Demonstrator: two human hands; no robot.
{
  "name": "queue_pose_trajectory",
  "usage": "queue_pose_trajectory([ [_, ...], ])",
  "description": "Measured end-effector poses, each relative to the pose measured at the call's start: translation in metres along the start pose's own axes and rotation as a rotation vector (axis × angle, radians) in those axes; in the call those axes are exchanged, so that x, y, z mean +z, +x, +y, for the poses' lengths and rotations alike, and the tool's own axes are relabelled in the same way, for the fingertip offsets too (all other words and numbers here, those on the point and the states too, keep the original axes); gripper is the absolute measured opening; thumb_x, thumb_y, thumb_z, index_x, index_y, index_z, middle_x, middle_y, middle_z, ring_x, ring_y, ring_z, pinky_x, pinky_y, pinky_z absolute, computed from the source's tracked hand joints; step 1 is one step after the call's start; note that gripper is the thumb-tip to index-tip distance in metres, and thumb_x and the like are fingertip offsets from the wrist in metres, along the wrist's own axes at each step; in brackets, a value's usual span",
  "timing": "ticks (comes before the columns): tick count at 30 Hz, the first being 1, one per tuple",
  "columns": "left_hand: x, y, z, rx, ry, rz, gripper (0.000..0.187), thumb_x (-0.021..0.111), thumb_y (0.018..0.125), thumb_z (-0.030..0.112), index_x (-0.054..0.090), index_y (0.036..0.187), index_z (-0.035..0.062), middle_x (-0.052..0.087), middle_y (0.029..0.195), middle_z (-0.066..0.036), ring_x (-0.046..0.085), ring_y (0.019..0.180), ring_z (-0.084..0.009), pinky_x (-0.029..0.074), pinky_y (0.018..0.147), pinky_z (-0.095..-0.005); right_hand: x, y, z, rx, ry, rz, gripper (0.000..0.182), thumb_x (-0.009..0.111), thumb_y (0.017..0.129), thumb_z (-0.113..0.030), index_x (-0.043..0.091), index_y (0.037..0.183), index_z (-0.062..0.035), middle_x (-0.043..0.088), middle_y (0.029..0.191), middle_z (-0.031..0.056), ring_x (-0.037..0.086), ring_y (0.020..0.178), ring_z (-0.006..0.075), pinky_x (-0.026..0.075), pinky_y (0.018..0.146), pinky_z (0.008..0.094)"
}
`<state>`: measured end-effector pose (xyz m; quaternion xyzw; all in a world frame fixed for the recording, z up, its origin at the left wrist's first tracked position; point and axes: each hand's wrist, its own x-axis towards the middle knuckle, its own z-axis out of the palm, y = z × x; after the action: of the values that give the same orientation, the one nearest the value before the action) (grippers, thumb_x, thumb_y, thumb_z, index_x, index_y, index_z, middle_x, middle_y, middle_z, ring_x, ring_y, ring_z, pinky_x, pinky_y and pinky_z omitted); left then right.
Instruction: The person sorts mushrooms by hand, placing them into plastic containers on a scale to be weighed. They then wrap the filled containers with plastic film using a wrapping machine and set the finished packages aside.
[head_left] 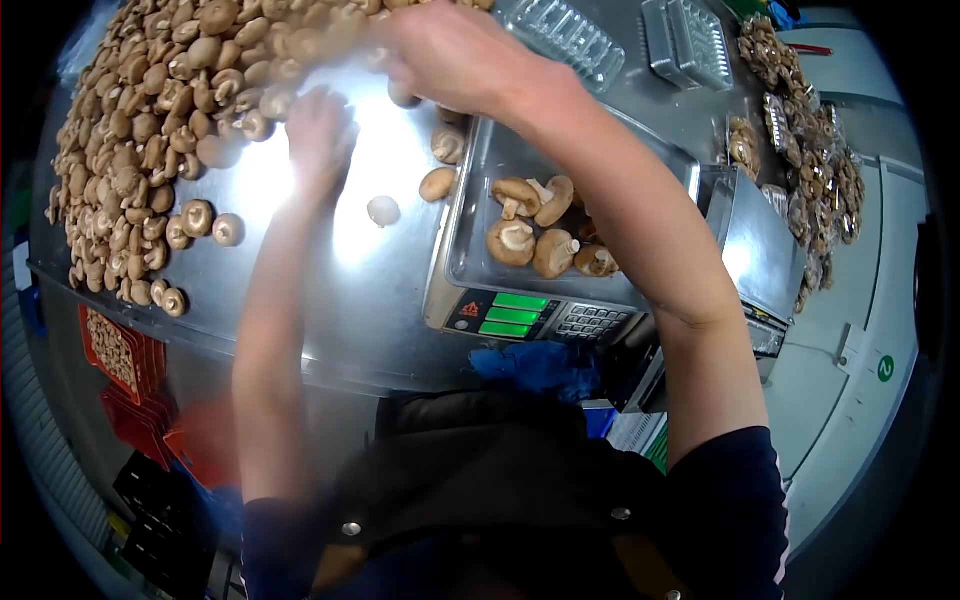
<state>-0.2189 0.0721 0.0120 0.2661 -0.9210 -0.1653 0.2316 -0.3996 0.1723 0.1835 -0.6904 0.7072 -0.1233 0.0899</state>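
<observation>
A large heap of brown shiitake mushrooms (140, 130) covers the left and far side of the metal table (350, 290). My left hand (320, 140) is low over the tabletop at the heap's edge, fingers stretched toward the mushrooms, with no mushroom showing in it. My right hand (445, 55) reaches across to the far part of the heap; its fingers are smeared by motion. Below my right forearm, a clear tray (470, 235) on a digital scale (500, 312) holds several mushrooms (530, 235), some stem up. A loose mushroom (437, 184) lies against the scale's left side.
Clear plastic punnets (565, 40) and a stack of more punnets (690, 45) stand at the back. Packed mushrooms (815, 170) are piled at the right, beside a metal machine (755, 240). Red crates (125, 350) stand below the table's left edge. Blue plastic (535, 368) lies before the scale.
</observation>
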Motion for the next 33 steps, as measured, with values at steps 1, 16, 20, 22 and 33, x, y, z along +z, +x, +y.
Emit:
queue_pose_trajectory([
  [1, -0.004, -0.006, 0.000, -0.071, -0.127, 0.057, 0.038, 0.070, 0.079, 0.013, 0.057, 0.114, 0.0044, 0.051, 0.126, -0.016, 0.048, 0.116, -0.0348, 0.040, 0.100, -0.0412, -0.005, -0.005, 0.003, -0.017, 0.049, 0.114, 0.016, 0.059, 0.082, -0.010, 0.068, 0.091, 0.0004, 0.068, 0.091, 0.0200, 0.067, 0.085, 0.0354, 0.053, 0.076, 0.0426],
  [16, -0.036, -0.019, 0.274, 0.450, -0.157, -0.223, 0.065, 0.076, 0.073, 0.040, 0.052, 0.124, 0.0065, 0.044, 0.135, -0.015, 0.038, 0.129, -0.0369, 0.030, 0.105, -0.0520, -0.056, -0.243, 0.027, 0.626, 0.584, 0.604, 0.017, 0.058, 0.091, -0.005, 0.066, 0.105, -0.0003, 0.069, 0.092, 0.0071, 0.067, 0.076, 0.0120, 0.052, 0.068, 0.0233],
  [20, -0.036, -0.027, 0.282, 0.437, -0.094, -0.206, 0.078, 0.073, 0.074, 0.049, 0.045, 0.133, 0.0052, 0.039, 0.140, -0.018, 0.032, 0.135, -0.0380, 0.023, 0.107, -0.0607, -0.045, -0.287, 0.023, 0.665, 0.661, 0.625, 0.020, 0.058, 0.091, -0.004, 0.065, 0.109, -0.0001, 0.068, 0.097, 0.0080, 0.067, 0.078, 0.0129, 0.052, 0.071, 0.0243],
  [22, -0.048, -0.026, 0.275, 0.393, -0.158, -0.223, 0.078, 0.073, 0.075, 0.046, 0.043, 0.136, 0.0077, 0.036, 0.143, -0.018, 0.029, 0.137, -0.0380, 0.022, 0.110, -0.0564, -0.037, -0.299, 0.022, 0.678, 0.715, 0.644, 0.021, 0.059, 0.090, -0.004, 0.064, 0.110, -0.0001, 0.067, 0.099, 0.0086, 0.067, 0.082, 0.0143, 0.053, 0.073, 0.0250],
  [33, -0.039, 0.000, 0.237, 0.265, -0.510, -0.259, 0.042, 0.052, 0.095, 0.029, 0.053, 0.131, 0.0077, 0.051, 0.135, -0.016, 0.046, 0.128, -0.0323, 0.033, 0.108, -0.0385, 0.001, -0.286, -0.004, 0.402, 0.298, 0.566, 0.043, 0.067, 0.085, -0.016, 0.054, 0.124, -0.0040, 0.052, 0.129, 0.0146, 0.049, 0.119, 0.0340, 0.043, 0.099, 0.0414],
])
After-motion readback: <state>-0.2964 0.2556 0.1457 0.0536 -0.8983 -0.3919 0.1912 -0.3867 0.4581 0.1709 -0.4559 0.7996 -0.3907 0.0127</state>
